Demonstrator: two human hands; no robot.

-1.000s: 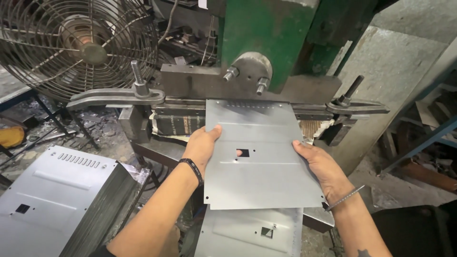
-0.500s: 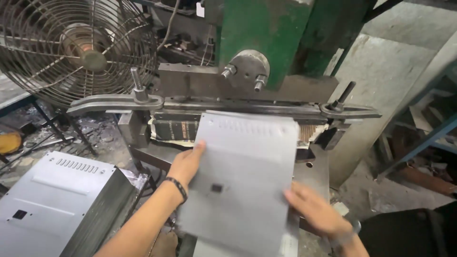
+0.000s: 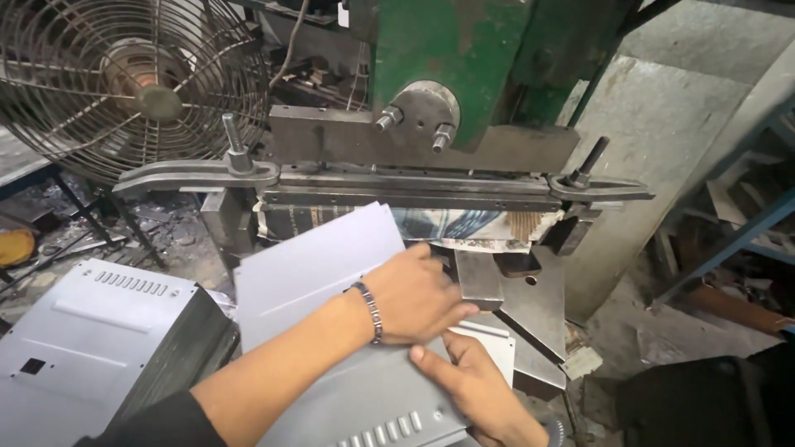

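A grey sheet-metal panel (image 3: 315,269) with a row of louvre slots near its lower edge lies tilted in front of the press, its far corner under the long steel die bar (image 3: 414,190). My left hand (image 3: 418,294), a dark bracelet on its wrist, lies across the panel's right part with the fingers over its edge. My right hand (image 3: 472,389) grips the panel's lower right edge from below, thumb on top. Both hands hold the panel.
The green press body (image 3: 447,58) rises behind the die bar. A caged fan (image 3: 124,83) stands at the back left. A stack of similar grey panels (image 3: 91,331) sits at the left. A blue rack (image 3: 745,232) and scrap lie at the right.
The panel has come out from under the die bar and swung round to the left, now tilted. My left hand has crossed over to its right edge; my right hand moved lower.
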